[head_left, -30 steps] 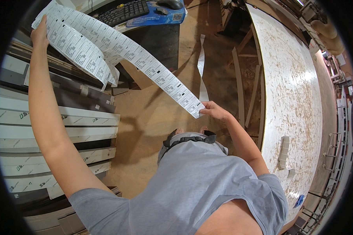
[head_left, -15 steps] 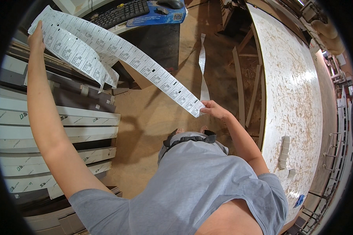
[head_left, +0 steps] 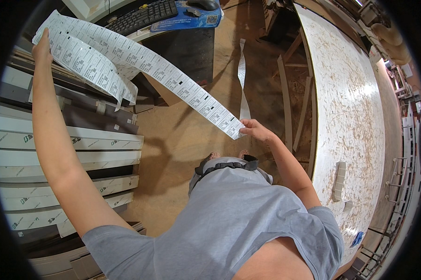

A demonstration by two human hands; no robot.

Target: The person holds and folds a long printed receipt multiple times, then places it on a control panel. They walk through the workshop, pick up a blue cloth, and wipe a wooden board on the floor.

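A long white strip of printed labels (head_left: 170, 73) stretches between my two hands. At the upper left, my left hand (head_left: 42, 48) grips its far end, where the strip folds over and a loose length hangs down toward the boards. My right hand (head_left: 256, 130) pinches the strip near the middle of the view, thumb and fingers closed on its edge. Beyond that hand a twisted narrow tail of the strip (head_left: 241, 77) runs away toward the floor.
A black keyboard (head_left: 142, 16) and a mouse (head_left: 203, 4) beside a blue box (head_left: 187, 19) sit on a desk ahead. Stacked white-edged boards (head_left: 70, 156) fill the left. A scuffed white-topped table (head_left: 345, 116) stands along my right, bearing a small label strip (head_left: 339, 182).
My left hand has shifted very slightly, and the hanging fold of the strip has swung a little to the left. My right hand has hardly moved.
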